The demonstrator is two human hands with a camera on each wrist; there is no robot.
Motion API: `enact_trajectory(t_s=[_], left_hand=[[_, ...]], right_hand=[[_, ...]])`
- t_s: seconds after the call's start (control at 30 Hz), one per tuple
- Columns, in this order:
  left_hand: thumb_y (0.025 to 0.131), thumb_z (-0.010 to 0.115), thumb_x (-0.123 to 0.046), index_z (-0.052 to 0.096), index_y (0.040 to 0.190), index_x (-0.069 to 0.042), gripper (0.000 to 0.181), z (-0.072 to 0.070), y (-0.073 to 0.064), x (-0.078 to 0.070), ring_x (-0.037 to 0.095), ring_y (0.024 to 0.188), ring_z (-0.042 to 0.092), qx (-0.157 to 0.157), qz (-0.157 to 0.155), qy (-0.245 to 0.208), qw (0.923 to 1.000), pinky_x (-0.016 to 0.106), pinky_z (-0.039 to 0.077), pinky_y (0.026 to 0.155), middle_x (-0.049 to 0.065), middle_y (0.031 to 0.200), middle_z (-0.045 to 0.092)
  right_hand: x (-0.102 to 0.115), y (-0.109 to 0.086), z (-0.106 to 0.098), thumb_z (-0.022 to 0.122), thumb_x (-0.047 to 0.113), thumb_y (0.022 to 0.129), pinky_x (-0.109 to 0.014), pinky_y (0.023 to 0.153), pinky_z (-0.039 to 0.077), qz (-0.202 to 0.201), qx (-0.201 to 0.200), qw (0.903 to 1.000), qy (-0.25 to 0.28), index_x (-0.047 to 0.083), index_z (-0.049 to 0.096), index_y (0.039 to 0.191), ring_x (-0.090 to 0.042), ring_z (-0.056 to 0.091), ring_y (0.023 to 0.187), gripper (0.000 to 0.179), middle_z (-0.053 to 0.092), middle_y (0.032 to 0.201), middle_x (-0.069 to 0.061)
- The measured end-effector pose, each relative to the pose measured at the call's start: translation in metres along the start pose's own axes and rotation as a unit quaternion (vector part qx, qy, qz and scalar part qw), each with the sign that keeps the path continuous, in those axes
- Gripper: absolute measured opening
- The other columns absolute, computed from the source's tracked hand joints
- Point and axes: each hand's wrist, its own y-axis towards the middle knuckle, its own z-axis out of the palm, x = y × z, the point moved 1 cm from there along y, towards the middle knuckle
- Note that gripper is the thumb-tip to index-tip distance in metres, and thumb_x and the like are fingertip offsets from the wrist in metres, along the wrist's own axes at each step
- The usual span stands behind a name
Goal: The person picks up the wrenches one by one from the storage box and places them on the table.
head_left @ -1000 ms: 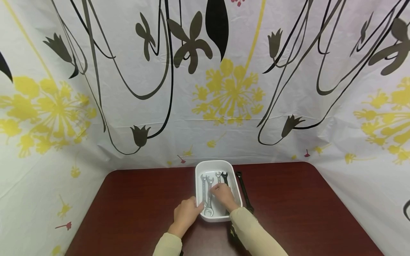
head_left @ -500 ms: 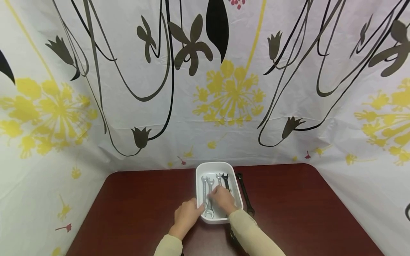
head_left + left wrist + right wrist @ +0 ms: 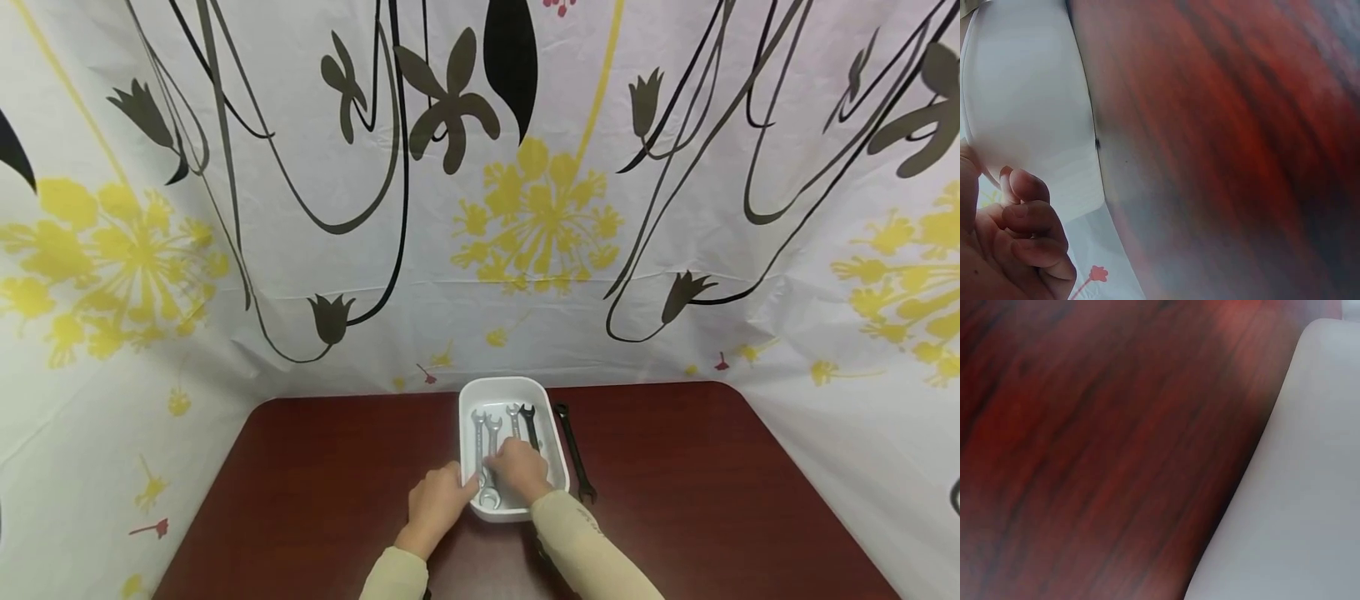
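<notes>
A white rectangular tray (image 3: pixel 504 385) stands at the table's back edge. My left hand (image 3: pixel 440 497) grips its left rim near the front corner; the left wrist view shows the left hand (image 3: pixel 1019 234) with thumb at the rim and fingers curled beside the wall. Inside lie silver wrenches, one at the far left (image 3: pixel 479 433), a second beside it (image 3: pixel 492 427) and a third further right (image 3: pixel 513 413). A black wrench (image 3: pixel 529 419) lies right of them. My right hand (image 3: pixel 522 468) reaches into the tray, fingertips over the second silver wrench's shaft. Whether it pinches that shaft is hidden.
Another black wrench (image 3: pixel 576 454) lies on the dark red table (image 3: pixel 675 483) along the tray's right side. Something dark is partly hidden under the right forearm. A patterned white cloth (image 3: pixel 540 333) hangs behind the table and at both sides.
The right hand has shifted slightly left and toward the tray's front, across the second silver wrench. The left hand keeps its hold on the tray, and the wrenches look unmoved.
</notes>
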Motion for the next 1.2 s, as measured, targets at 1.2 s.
enact_trajectory(t_s=[1.2], left_hand=[[0.090,0.066,-0.033,0.052,0.070,-0.014,0.031,0.0004,-0.0004,-0.0013,0.013,0.050,0.037,-0.004,0.004,0.012,0.9999,0.035,0.033,0.047,-0.004,0.056,0.044]], right_hand=[[-0.0004,-0.0005,0.0029,0.069,0.031,0.084,-0.034,0.049,0.040,-0.008,0.006,0.9987,-0.049,0.014,0.053,0.059,-0.015,0.049,0.047,0.034,0.052,0.054,0.000]])
